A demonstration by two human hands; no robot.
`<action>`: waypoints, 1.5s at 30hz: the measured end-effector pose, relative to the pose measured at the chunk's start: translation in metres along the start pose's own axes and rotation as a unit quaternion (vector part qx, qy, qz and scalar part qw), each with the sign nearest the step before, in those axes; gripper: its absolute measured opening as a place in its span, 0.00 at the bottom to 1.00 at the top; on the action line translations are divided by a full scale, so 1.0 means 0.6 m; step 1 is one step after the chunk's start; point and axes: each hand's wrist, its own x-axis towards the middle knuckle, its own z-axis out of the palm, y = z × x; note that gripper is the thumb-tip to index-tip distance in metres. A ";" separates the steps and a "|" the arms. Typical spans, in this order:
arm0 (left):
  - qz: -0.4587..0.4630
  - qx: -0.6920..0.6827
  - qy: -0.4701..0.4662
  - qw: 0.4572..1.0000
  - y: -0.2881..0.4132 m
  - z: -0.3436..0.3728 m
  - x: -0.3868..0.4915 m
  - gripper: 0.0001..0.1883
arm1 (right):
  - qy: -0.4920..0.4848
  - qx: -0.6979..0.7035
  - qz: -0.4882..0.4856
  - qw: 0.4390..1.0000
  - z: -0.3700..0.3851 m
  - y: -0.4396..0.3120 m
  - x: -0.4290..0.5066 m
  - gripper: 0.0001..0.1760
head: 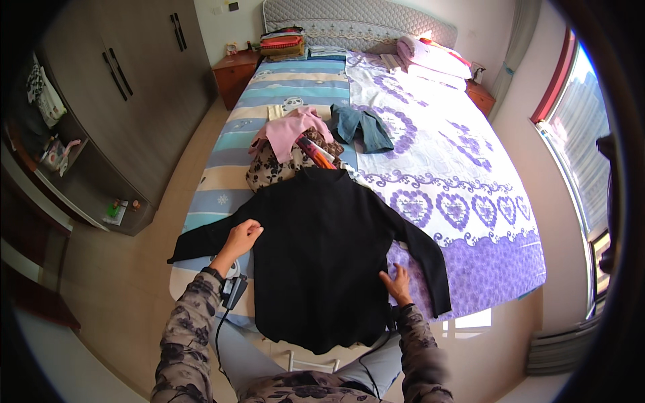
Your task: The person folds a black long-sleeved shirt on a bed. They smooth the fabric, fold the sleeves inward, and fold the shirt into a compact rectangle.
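Note:
A black long-sleeved top (322, 242) with a high neck lies spread over the near end of the bed, its collar away from me. Its left sleeve reaches out sideways, while the right one bends down towards me. My left hand (243, 239) has curled fingers at the underarm of the left sleeve; whether fabric is pinched in them is unclear. At the right side edge of the body, my right hand (398, 283) rests with fingers apart, the thumb near the cloth. The hem hangs towards my legs.
Beyond the collar lies a heap of clothes with a pink garment (289, 132); blue-grey jeans fabric (360, 128) is beside it. Folded clothes (282, 44) and rolled bedding (433, 60) sit by the headboard (358, 25). A wardrobe (136, 75) stands left, a window (579, 126) right. A corded black device (234, 292) is at my left wrist.

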 end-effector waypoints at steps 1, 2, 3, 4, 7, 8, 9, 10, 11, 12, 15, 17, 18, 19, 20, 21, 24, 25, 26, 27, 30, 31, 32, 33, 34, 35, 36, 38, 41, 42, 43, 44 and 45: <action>0.007 0.003 0.004 1.000 0.004 0.001 0.031 0.13 | -0.027 -0.048 0.015 0.998 0.014 -0.002 0.001 0.46; 0.013 0.007 -0.007 1.000 0.005 0.003 0.066 0.14 | -0.100 -0.086 0.034 0.991 0.021 -0.001 0.003 0.56; 0.012 0.001 -0.015 1.000 0.004 0.008 0.099 0.15 | -0.105 -0.096 0.023 0.990 0.026 0.002 0.001 0.57; 0.024 0.028 -0.009 0.999 0.002 0.015 0.131 0.16 | -0.108 -0.107 0.015 0.988 0.028 0.005 -0.002 0.58; 0.032 0.052 0.034 0.998 -0.005 0.051 0.216 0.16 | -0.117 -0.118 -0.002 0.986 0.027 0.010 -0.013 0.60; 0.017 0.055 0.045 0.997 -0.009 0.061 0.238 0.16 | -0.109 -0.118 -0.006 0.987 0.028 0.010 -0.017 0.60; 0.017 0.057 0.035 0.998 -0.013 0.069 0.256 0.16 | -0.098 -0.120 -0.010 0.988 0.030 0.008 -0.021 0.60; -0.001 0.063 0.018 0.998 -0.017 0.077 0.272 0.16 | -0.092 -0.119 -0.013 0.989 0.033 0.006 -0.025 0.59; -0.027 0.065 -0.001 0.997 -0.020 0.084 0.286 0.15 | -0.084 -0.115 -0.014 0.990 0.034 0.004 -0.027 0.59; -0.040 0.076 -0.022 0.996 -0.024 0.090 0.296 0.14 | -0.083 -0.112 -0.011 0.990 0.035 0.001 -0.030 0.59; -0.086 0.015 -0.081 0.993 -0.037 0.113 0.293 0.12 | -0.082 -0.104 0.002 0.991 0.036 -0.005 -0.033 0.59; -0.134 0.011 -0.128 0.983 -0.040 0.129 0.290 0.10 | -0.072 -0.109 0.001 0.991 0.035 -0.010 -0.035 0.59; -0.105 0.071 -0.139 0.982 -0.039 0.134 0.294 0.11 | -0.071 -0.107 0.002 0.992 0.034 -0.013 -0.036 0.59; -0.094 0.141 -0.161 0.972 -0.037 0.139 0.300 0.11 | -0.075 -0.110 0.009 0.991 0.033 -0.016 -0.036 0.59; -0.117 0.176 -0.186 0.959 -0.034 0.147 0.305 0.15 | -0.075 -0.109 0.011 0.991 0.031 -0.019 -0.037 0.59; -0.139 0.214 -0.212 0.943 -0.032 0.155 0.311 0.19 | -0.076 -0.109 0.014 0.991 0.030 -0.022 -0.037 0.59; -0.100 0.200 -0.183 0.957 -0.038 0.177 0.294 0.21 | -0.078 -0.110 0.022 0.991 0.028 -0.028 -0.038 0.59; -0.109 0.234 -0.173 0.950 -0.043 0.185 0.287 0.31 | -0.078 -0.112 0.024 0.990 0.027 -0.029 -0.038 0.59; -0.118 0.221 -0.139 0.958 -0.047 0.190 0.288 0.33 | -0.078 -0.111 0.026 0.990 0.027 -0.029 -0.038 0.59; -0.138 0.213 -0.121 0.960 -0.052 0.195 0.291 0.36 | -0.076 -0.111 0.024 0.991 0.027 -0.029 -0.037 0.59; -0.250 0.009 0.001 0.968 -0.060 0.210 0.298 0.40 | -0.077 -0.117 0.029 0.990 0.028 -0.028 -0.038 0.59; -0.244 -0.022 0.029 0.969 -0.060 0.215 0.298 0.40 | -0.078 -0.121 0.033 0.989 0.028 -0.028 -0.039 0.59; -0.236 -0.053 0.058 0.969 -0.058 0.219 0.295 0.39 | -0.078 -0.124 0.034 0.989 0.029 -0.029 -0.038 0.59; -0.221 -0.070 0.090 0.969 -0.057 0.222 0.292 0.38 | -0.078 -0.122 0.034 0.989 0.029 -0.029 -0.038 0.59; -0.214 -0.089 0.121 0.965 -0.053 0.227 0.297 0.38 | -0.077 -0.123 0.032 0.989 0.029 -0.029 -0.039 0.59; -0.200 -0.091 0.132 0.966 -0.051 0.227 0.302 0.39 | -0.077 -0.125 0.034 0.989 0.029 -0.029 -0.039 0.59; -0.198 -0.081 0.135 0.967 -0.050 0.226 0.310 0.39 | -0.079 -0.124 0.033 0.989 0.029 -0.030 -0.040 0.59; -0.196 -0.033 0.156 0.968 -0.048 0.220 0.334 0.40 | -0.083 -0.123 0.036 0.988 0.028 -0.029 -0.040 0.59; -0.157 -0.096 0.122 0.975 -0.050 0.197 0.382 0.40 | -0.086 -0.131 0.028 0.987 0.028 -0.028 -0.041 0.60; -0.150 -0.106 0.126 0.975 -0.050 0.194 0.402 0.40 | -0.087 -0.134 0.030 0.987 0.028 -0.027 -0.042 0.61; -0.129 -0.135 0.130 0.974 -0.051 0.191 0.426 0.37 | -0.090 -0.139 0.033 0.986 0.029 -0.027 -0.042 0.61; -0.119 -0.092 0.129 0.980 -0.052 0.182 0.453 0.35 | -0.090 -0.143 0.033 0.985 0.030 -0.026 -0.041 0.61; -0.116 -0.050 0.124 0.984 -0.054 0.170 0.483 0.33 | -0.090 -0.144 0.033 0.985 0.031 -0.026 -0.040 0.61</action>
